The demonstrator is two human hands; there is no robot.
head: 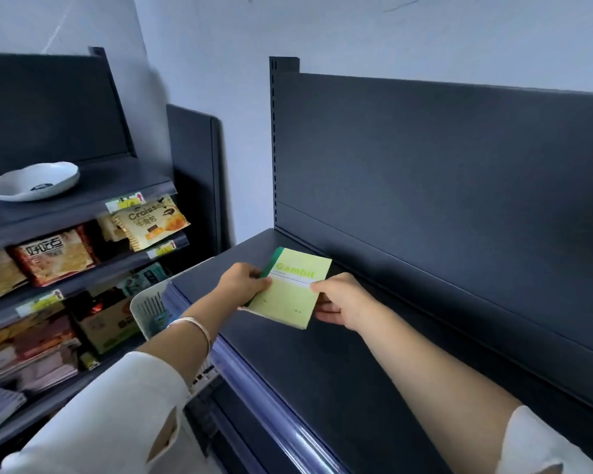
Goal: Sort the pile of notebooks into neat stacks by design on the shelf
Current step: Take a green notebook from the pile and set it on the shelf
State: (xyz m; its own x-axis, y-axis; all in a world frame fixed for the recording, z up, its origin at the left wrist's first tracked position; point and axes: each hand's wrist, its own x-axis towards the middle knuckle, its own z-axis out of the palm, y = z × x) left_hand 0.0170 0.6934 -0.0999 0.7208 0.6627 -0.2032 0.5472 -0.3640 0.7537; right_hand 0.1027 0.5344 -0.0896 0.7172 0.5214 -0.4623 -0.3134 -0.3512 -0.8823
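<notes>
Green notebook [290,295] held between my hands, low over shelf [288,378]; contact unclear. Left hand [245,281] pinches spine edge, right hand [339,304] pinches opposite edge. Long axis points away from me. Both hands equally near; landing spot likely straight beneath.

notebook [290,289] on shelf [356,336] — bowl [31,181] far left

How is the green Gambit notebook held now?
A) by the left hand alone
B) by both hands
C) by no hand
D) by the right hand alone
B: the left hand grips the green Gambit notebook at its spine, the right hand at the opposite edge.
</notes>
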